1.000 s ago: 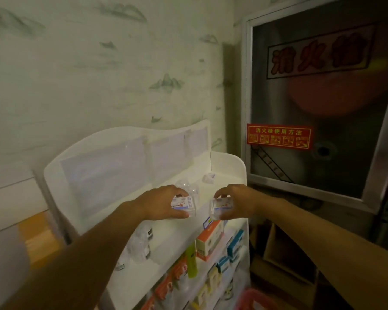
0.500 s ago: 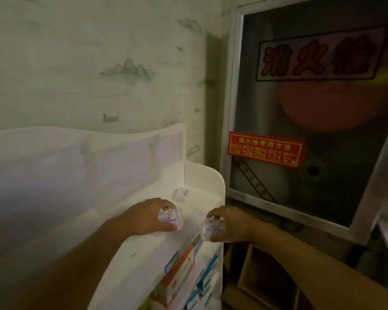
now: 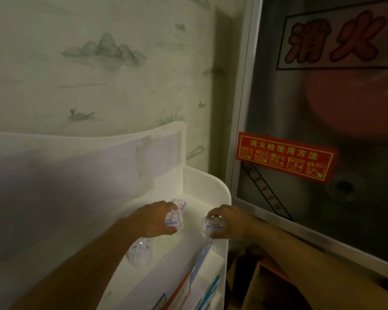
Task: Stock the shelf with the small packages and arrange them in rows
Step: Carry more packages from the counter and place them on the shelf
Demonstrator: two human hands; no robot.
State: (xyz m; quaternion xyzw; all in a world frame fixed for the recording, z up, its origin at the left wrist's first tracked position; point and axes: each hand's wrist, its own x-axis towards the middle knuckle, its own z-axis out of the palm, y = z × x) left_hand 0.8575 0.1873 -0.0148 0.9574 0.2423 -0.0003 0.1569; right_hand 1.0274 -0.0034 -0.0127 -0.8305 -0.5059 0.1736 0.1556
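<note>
Stocking looks barely begun — the top shelf holds 1 small package near its back corner and another clear one under the left forearm. The left hand grips a package on the shelf; the right hand grips a second at the front edge — rows not yet formed.

A small shop corner: a white tiered display shelf holds boxed goods, beside a wall-mounted fire hydrant cabinet with a red instruction sticker.
</note>
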